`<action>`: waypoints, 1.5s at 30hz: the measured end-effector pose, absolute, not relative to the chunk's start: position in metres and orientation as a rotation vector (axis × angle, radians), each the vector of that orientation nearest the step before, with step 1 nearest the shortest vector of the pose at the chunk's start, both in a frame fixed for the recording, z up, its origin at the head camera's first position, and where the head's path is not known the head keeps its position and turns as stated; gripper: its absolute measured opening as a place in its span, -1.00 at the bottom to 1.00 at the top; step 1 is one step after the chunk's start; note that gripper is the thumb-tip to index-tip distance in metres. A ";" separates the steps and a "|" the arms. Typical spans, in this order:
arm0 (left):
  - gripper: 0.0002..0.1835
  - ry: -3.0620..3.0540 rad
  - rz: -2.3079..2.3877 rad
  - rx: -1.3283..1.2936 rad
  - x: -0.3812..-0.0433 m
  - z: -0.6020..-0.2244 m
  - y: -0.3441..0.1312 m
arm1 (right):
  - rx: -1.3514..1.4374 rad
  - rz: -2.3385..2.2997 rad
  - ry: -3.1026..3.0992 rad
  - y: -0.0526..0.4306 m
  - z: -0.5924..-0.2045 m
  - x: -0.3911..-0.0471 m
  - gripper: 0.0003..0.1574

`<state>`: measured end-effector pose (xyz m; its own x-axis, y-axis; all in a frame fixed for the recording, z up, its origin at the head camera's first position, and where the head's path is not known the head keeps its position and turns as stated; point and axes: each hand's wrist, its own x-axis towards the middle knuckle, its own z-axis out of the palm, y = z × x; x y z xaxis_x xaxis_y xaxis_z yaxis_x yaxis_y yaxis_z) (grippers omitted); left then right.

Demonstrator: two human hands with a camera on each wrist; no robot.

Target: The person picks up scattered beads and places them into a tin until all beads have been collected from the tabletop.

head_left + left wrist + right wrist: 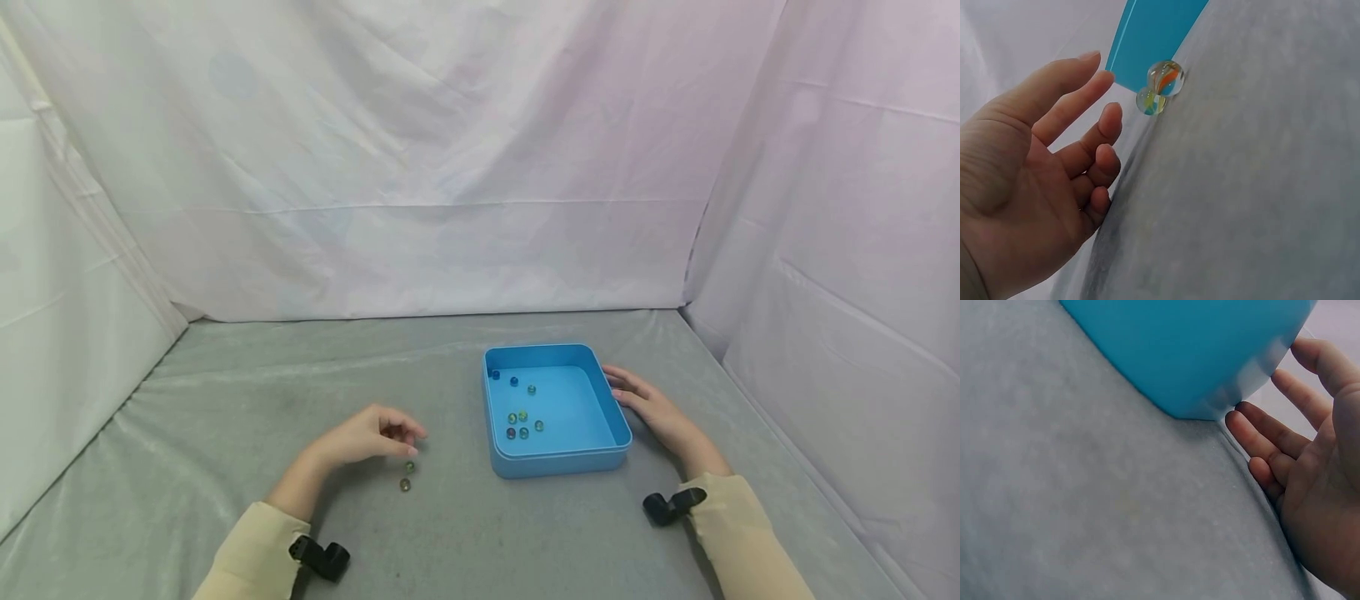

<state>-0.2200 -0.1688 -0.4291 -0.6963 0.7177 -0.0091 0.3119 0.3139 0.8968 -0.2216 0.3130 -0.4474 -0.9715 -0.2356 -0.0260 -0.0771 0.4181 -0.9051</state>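
Note:
Two glass marbles lie close together on the grey cloth: one with an orange swirl (1165, 78), and one with a yellow and blue swirl (1150, 101). Just beside them hovers my left hand (378, 435), thumb and fingers apart, holding nothing. A blue square box (562, 463) with no lid stands to the right of the marbles. Inside it several more marbles (523, 416) are scattered, mostly toward its left half. My right hand (660, 417) is at the box's right side, its fingertips (1279, 378) against the outer wall with the fingers fairly straight.
Grey cloth (247, 400) covers the table. White curtains (420, 250) hang behind it and along both sides. Each cream sleeve carries a small black wrist camera (321, 558).

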 end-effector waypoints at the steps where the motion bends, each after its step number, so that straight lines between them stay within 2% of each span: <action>1: -0.72 2.169 1.340 0.911 -0.220 -0.430 -0.170 | -0.276 -1.595 2.517 0.313 -0.447 -0.221 -0.27; 25: -0.77 2.147 1.163 1.039 -0.218 -0.427 -0.173 | -0.293 -1.599 2.516 0.313 -0.448 -0.223 -0.27; 45: -0.85 2.207 1.136 1.040 -0.217 -0.428 -0.167 | -0.272 -1.596 2.523 0.313 -0.447 -0.222 -0.27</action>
